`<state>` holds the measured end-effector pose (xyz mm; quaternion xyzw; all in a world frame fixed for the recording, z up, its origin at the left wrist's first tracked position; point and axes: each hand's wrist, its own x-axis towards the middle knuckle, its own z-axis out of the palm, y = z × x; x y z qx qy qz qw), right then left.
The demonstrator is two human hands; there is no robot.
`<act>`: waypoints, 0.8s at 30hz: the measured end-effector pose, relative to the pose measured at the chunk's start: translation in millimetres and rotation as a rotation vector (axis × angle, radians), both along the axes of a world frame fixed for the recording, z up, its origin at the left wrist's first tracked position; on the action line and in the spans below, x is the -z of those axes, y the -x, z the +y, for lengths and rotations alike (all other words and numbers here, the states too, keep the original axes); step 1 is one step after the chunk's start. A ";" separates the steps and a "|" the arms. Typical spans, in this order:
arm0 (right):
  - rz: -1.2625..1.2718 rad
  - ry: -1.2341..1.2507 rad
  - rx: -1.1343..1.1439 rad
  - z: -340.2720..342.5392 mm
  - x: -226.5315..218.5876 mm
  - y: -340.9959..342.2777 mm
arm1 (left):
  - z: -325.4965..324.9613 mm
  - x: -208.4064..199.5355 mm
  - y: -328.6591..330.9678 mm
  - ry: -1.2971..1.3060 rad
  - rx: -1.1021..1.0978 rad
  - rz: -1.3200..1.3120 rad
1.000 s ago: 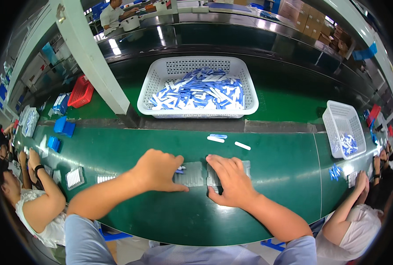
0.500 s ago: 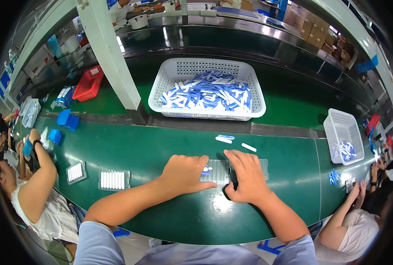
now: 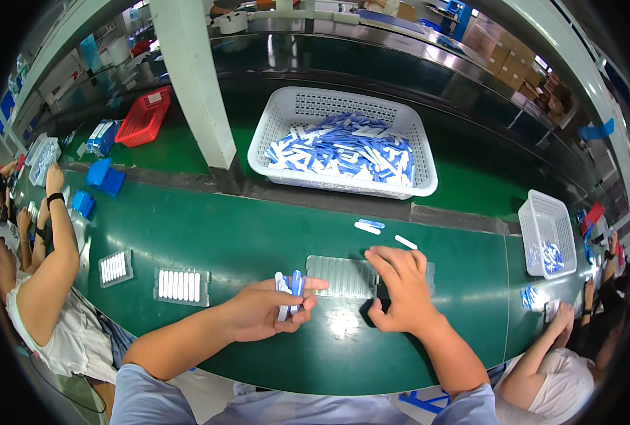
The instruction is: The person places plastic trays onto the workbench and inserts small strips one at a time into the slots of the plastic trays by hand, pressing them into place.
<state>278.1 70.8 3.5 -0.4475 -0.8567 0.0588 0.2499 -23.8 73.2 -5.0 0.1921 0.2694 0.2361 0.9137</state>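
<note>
My left hand (image 3: 262, 309) is closed round several small blue-and-white rounded strips (image 3: 288, 290), held upright in front of the palm. Just beyond its fingertips lies a clear plastic tray (image 3: 341, 276) with ribbed slots; its left section holds no strips. My right hand (image 3: 403, 289) rests over the right part of that tray, fingers apart and thumb spread, with nothing visible in it. The hand hides part of the tray. Beyond it on the green table lie a pair of loose strips (image 3: 369, 227) and a single white strip (image 3: 406, 242).
A large white basket (image 3: 258, 152) heaped with blue and white strips stands behind the tray, near a white post (image 3: 194, 85). Two filled trays, one nearer (image 3: 181, 287), lie left. A smaller white basket (image 3: 525, 234) is at right. Co-workers sit on both sides.
My left hand has lifted off the tray, moved left and nearer, and turned to show the strips in it. My right hand has stayed over the tray. The whole view has tilted slightly.
</note>
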 end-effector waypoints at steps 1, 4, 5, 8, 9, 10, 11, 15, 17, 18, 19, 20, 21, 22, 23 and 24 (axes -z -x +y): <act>0.019 -0.035 -0.039 -0.9 -3.1 -0.4 | -1.2 1.9 1.9 0.004 -0.011 -0.005; 0.079 -0.058 -0.113 -4.1 -9.5 4.5 | -2.1 3.1 6.3 -0.111 0.057 0.090; 0.125 -0.052 -0.136 -5.7 -12.0 8.0 | -1.8 1.4 9.1 -0.133 0.085 0.102; 0.200 0.090 -0.163 -5.4 -27.8 28.0 | -2.7 4.0 15.5 -0.227 0.102 0.080; 0.250 0.180 -0.186 -4.5 -31.7 35.8 | -3.3 2.0 17.0 -0.284 0.117 0.085; 0.280 0.273 -0.216 -2.3 -37.4 43.1 | -2.9 0.6 17.5 -0.284 0.115 0.078; 0.272 0.274 -0.217 -0.6 -37.6 48.5 | -3.1 -0.6 18.3 -0.314 0.147 0.092; 0.397 0.484 -0.205 11.8 -34.9 72.3 | -5.2 4.6 19.9 -0.351 0.158 0.092; 0.406 0.662 -0.224 20.3 -30.3 77.5 | -4.8 -0.5 18.9 -0.316 0.135 0.116; 0.401 0.666 -0.230 23.5 -29.2 79.7 | -4.0 -1.4 19.5 -0.313 0.146 0.143; 0.439 0.736 -0.225 26.1 -29.3 81.0 | -4.0 -3.2 20.0 -0.311 0.157 0.170; 0.477 0.807 -0.218 28.0 -28.7 82.2 | -4.8 -5.3 20.3 -0.311 0.150 0.169; 0.472 0.808 -0.222 28.5 -24.8 82.8 | -5.7 -7.5 20.6 -0.298 0.116 0.185; 0.610 0.932 -0.170 28.8 -18.8 82.5 | -4.9 -8.1 21.0 -0.285 0.083 0.199; 0.749 1.053 -0.114 29.5 -15.8 82.4 | -3.8 -7.7 22.0 -0.286 0.080 0.197; 0.746 1.053 -0.114 31.0 -16.3 81.7 | -2.7 -7.0 23.1 -0.293 0.076 0.195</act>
